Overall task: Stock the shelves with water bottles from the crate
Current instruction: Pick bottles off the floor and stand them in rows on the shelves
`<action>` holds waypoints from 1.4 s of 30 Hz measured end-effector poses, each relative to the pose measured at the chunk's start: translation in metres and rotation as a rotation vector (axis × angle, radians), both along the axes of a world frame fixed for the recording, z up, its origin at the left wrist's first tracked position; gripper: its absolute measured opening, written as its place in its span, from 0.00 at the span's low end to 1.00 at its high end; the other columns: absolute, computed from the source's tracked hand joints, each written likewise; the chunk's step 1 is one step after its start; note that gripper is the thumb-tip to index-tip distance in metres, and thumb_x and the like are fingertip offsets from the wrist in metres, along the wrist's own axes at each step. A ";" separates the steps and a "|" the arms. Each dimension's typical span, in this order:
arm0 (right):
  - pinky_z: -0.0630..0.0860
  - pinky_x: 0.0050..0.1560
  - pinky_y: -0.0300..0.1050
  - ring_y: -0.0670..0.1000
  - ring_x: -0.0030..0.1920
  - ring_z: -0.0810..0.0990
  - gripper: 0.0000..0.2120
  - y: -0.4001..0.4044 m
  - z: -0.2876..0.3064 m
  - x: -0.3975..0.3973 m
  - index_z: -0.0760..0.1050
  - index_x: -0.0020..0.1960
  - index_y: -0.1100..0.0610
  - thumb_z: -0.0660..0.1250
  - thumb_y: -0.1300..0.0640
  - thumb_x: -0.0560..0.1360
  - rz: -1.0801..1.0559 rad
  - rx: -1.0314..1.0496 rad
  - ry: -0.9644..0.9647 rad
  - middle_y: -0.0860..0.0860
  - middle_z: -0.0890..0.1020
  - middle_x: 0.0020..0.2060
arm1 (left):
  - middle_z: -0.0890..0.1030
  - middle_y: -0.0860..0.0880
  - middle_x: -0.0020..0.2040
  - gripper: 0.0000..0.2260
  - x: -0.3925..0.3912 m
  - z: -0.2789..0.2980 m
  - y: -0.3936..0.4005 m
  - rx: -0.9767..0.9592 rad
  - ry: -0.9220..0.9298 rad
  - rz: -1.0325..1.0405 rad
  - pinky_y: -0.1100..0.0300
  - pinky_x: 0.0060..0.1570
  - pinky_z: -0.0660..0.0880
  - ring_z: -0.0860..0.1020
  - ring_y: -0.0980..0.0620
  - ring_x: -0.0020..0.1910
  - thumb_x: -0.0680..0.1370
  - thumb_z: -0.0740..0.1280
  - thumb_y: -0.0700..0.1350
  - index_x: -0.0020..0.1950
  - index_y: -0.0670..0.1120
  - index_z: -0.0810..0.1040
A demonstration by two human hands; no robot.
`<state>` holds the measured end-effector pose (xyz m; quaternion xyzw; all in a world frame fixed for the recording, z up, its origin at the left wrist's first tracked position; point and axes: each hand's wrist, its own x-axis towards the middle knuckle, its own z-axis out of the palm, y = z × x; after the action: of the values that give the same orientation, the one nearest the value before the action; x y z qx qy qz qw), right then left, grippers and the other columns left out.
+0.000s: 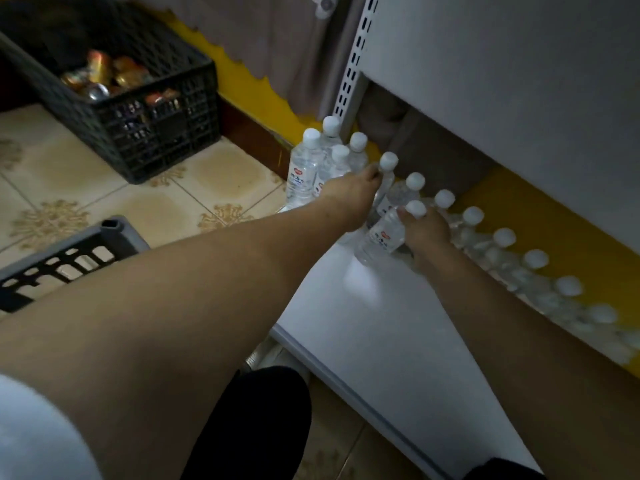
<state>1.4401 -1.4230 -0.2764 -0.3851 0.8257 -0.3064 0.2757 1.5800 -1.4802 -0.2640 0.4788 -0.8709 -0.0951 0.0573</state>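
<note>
Water bottles [446, 216] with white screw caps stand in a row along the back of the white bottom shelf [381, 323], against a yellow backing. The right hand [427, 230] grips one clear labelled bottle [384, 235] by its neck, tilted, at the row's left end, its base on the shelf. The left hand [349, 195], just left of that bottle, pinches the neck of another bottle [387, 168] under its cap. Four more bottles [318, 157] stand clustered on the patterned tile floor [104, 188] beyond the shelf's left end. A grey slotted plastic crate [69, 258] sits left of the shelf; a black lattice crate [138, 98] farther back holds shiny cans [104, 77].
</note>
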 end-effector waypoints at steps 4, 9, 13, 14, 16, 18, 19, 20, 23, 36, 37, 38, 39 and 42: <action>0.70 0.58 0.44 0.59 0.63 0.75 0.21 -0.009 -0.006 0.009 0.74 0.64 0.60 0.64 0.46 0.79 0.027 0.004 0.058 0.57 0.77 0.62 | 0.59 0.48 0.76 0.32 0.006 0.004 0.000 0.034 0.026 -0.040 0.50 0.43 0.75 0.77 0.41 0.56 0.77 0.66 0.40 0.79 0.46 0.57; 0.70 0.61 0.46 0.59 0.65 0.74 0.21 -0.022 -0.007 0.018 0.73 0.65 0.60 0.64 0.47 0.79 0.020 -0.020 0.064 0.57 0.77 0.63 | 0.53 0.50 0.79 0.35 0.011 0.007 -0.002 0.061 0.019 -0.105 0.52 0.47 0.75 0.75 0.42 0.61 0.77 0.66 0.38 0.80 0.47 0.54; 0.72 0.61 0.50 0.59 0.62 0.76 0.20 -0.023 -0.007 0.018 0.75 0.63 0.61 0.65 0.48 0.79 0.012 -0.025 0.105 0.58 0.79 0.60 | 0.50 0.48 0.80 0.35 0.017 0.006 -0.009 0.118 0.020 -0.132 0.51 0.59 0.72 0.70 0.42 0.69 0.78 0.64 0.37 0.81 0.47 0.50; 0.72 0.60 0.50 0.59 0.62 0.76 0.20 -0.023 -0.006 0.015 0.75 0.63 0.61 0.65 0.48 0.79 0.019 0.002 0.098 0.58 0.79 0.60 | 0.50 0.48 0.80 0.35 0.017 0.006 -0.009 0.141 0.031 -0.145 0.51 0.62 0.71 0.67 0.42 0.71 0.78 0.64 0.37 0.81 0.48 0.50; 0.73 0.59 0.49 0.59 0.61 0.77 0.21 -0.021 -0.001 0.010 0.74 0.64 0.61 0.65 0.47 0.79 0.053 0.054 0.098 0.57 0.79 0.60 | 0.49 0.48 0.80 0.36 0.017 0.008 -0.008 0.177 0.046 -0.173 0.50 0.67 0.68 0.64 0.41 0.74 0.78 0.65 0.37 0.81 0.49 0.49; 0.73 0.58 0.48 0.59 0.62 0.77 0.24 -0.018 0.003 0.005 0.73 0.66 0.62 0.65 0.45 0.78 0.080 0.097 0.129 0.59 0.78 0.62 | 0.47 0.46 0.81 0.39 0.021 0.011 -0.009 0.181 0.036 -0.192 0.49 0.67 0.68 0.62 0.40 0.75 0.77 0.65 0.37 0.81 0.51 0.45; 0.72 0.56 0.47 0.59 0.62 0.76 0.26 -0.014 0.010 0.005 0.71 0.67 0.62 0.64 0.43 0.78 0.087 0.113 0.141 0.59 0.77 0.63 | 0.45 0.44 0.80 0.40 0.025 0.014 -0.011 0.180 0.013 -0.177 0.48 0.66 0.69 0.62 0.39 0.75 0.77 0.66 0.38 0.81 0.52 0.44; 0.71 0.55 0.46 0.60 0.63 0.75 0.28 -0.011 0.017 0.004 0.70 0.69 0.62 0.63 0.42 0.79 0.086 0.129 0.163 0.59 0.76 0.64 | 0.45 0.42 0.80 0.40 0.029 0.018 -0.011 0.188 -0.011 -0.135 0.47 0.66 0.68 0.61 0.37 0.75 0.77 0.66 0.39 0.81 0.52 0.44; 0.70 0.58 0.46 0.61 0.64 0.74 0.27 0.007 0.047 -0.004 0.70 0.68 0.65 0.54 0.43 0.83 0.108 0.099 0.269 0.63 0.76 0.63 | 0.54 0.36 0.77 0.37 0.030 0.041 -0.002 0.258 -0.075 -0.008 0.43 0.68 0.64 0.62 0.34 0.73 0.79 0.65 0.44 0.80 0.46 0.45; 0.61 0.73 0.50 0.55 0.74 0.63 0.31 0.243 0.194 -0.091 0.57 0.78 0.52 0.51 0.37 0.81 0.159 -0.102 0.454 0.52 0.63 0.76 | 0.68 0.42 0.74 0.24 -0.094 0.153 0.249 0.337 0.096 -0.289 0.52 0.66 0.70 0.71 0.43 0.68 0.81 0.59 0.56 0.74 0.45 0.67; 0.62 0.73 0.49 0.54 0.74 0.64 0.30 0.271 0.205 -0.101 0.56 0.79 0.51 0.51 0.37 0.81 0.146 -0.089 0.483 0.51 0.63 0.76 | 0.66 0.42 0.75 0.25 -0.105 0.159 0.272 0.343 0.093 -0.319 0.52 0.65 0.70 0.71 0.42 0.69 0.81 0.58 0.57 0.75 0.46 0.66; 0.63 0.72 0.48 0.54 0.74 0.64 0.30 0.303 0.214 -0.112 0.56 0.79 0.51 0.50 0.38 0.81 0.136 -0.072 0.510 0.51 0.62 0.76 | 0.64 0.42 0.76 0.26 -0.116 0.166 0.296 0.343 0.075 -0.359 0.52 0.63 0.70 0.70 0.42 0.69 0.81 0.58 0.57 0.76 0.46 0.65; 0.62 0.71 0.46 0.54 0.74 0.63 0.29 0.337 0.222 -0.123 0.56 0.79 0.52 0.50 0.39 0.82 0.115 -0.042 0.532 0.51 0.62 0.77 | 0.64 0.40 0.75 0.25 -0.128 0.172 0.322 0.341 0.055 -0.410 0.53 0.60 0.70 0.71 0.41 0.67 0.82 0.57 0.56 0.75 0.45 0.65; 0.59 0.70 0.44 0.54 0.74 0.63 0.29 0.452 0.233 -0.150 0.59 0.77 0.57 0.49 0.42 0.83 -0.039 0.020 0.506 0.55 0.63 0.76 | 0.66 0.40 0.72 0.23 -0.156 0.183 0.412 0.345 -0.029 -0.588 0.52 0.61 0.71 0.72 0.41 0.64 0.82 0.57 0.55 0.74 0.45 0.66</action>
<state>1.2898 -0.9713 -0.0432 -0.4310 0.8786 -0.1973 0.0581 1.4239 -1.0680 -0.0813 0.2112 -0.9435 -0.2465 -0.0668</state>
